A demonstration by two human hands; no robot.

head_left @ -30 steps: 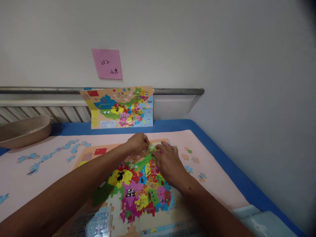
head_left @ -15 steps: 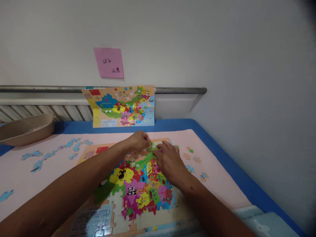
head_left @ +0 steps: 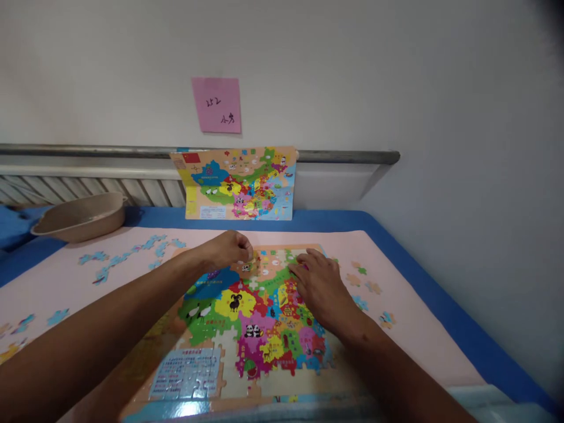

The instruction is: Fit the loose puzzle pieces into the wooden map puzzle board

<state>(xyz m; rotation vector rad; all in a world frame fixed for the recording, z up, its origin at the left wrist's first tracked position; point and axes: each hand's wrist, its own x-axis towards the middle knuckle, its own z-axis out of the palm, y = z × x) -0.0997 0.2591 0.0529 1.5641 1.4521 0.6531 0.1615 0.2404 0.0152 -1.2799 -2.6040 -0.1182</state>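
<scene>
A jigsaw puzzle of a colourful map (head_left: 235,302) lies partly assembled in its frame, with bare pale backing showing along the lower part and near the upper right. Over the puzzle's upper edge, my left hand (head_left: 233,247) is closed with its fingertips pinched together; whatever they hold is too small to make out. My right hand (head_left: 319,285) rests on the upper right of the puzzle, fingers spread and lightly bent, with the fingertips touching the green and pale area. It covers part of the map's right side.
Loose puzzle pieces lie to the right (head_left: 372,287) and several blue ones (head_left: 127,255) to the left on the pink mat (head_left: 409,335). A printed reference map (head_left: 240,188) leans against the metal rail (head_left: 348,157). A beige basin (head_left: 83,218) stands at the back left.
My left hand has moved left along the puzzle's upper edge, away from my right hand. My right hand stays at the upper right. The view has turned slightly left.
</scene>
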